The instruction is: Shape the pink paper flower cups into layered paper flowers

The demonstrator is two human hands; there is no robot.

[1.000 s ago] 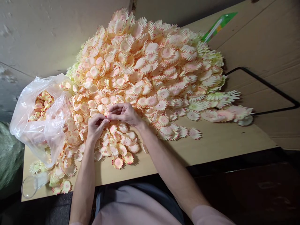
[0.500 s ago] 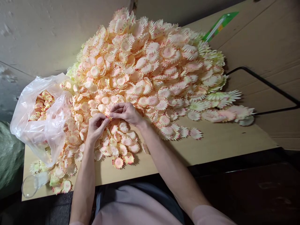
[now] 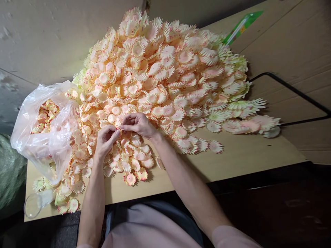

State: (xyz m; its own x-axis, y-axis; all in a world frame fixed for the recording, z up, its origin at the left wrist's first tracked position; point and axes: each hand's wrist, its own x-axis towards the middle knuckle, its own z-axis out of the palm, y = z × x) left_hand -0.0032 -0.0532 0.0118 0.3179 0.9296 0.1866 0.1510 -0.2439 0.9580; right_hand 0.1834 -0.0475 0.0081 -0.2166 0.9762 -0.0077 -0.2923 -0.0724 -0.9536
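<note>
Pinching a small petal piece (image 3: 119, 129) between them, the left hand (image 3: 104, 139) and right hand (image 3: 138, 124) meet fingertip to fingertip just above the near slope of a large heap of artificial flower discs (image 3: 165, 75). The fingers of both hands are drawn narrow around the piece, thumb against forefinger. The piece is mostly hidden by the fingertips, and only a reddish edge shows.

The discs of the heap are round, with fringed rims, cream to peach with pink-red centres. A few at the far right are paler and greenish. Loose discs lie scattered on the worktop (image 3: 232, 158), a pale wooden board whose near edge runs in front of the person's lap.

To the left, touching the heap, an open clear plastic bag (image 3: 49, 144) holds more discs. A clear plastic cup (image 3: 32, 205) lies at the worktop's near left corner. Brown cardboard (image 3: 297, 44) sits at the right, crossed by a black wire frame (image 3: 297, 93), with a green packet (image 3: 241, 26) near the heap's far edge. A grey plastered wall (image 3: 51, 34) stands behind.
</note>
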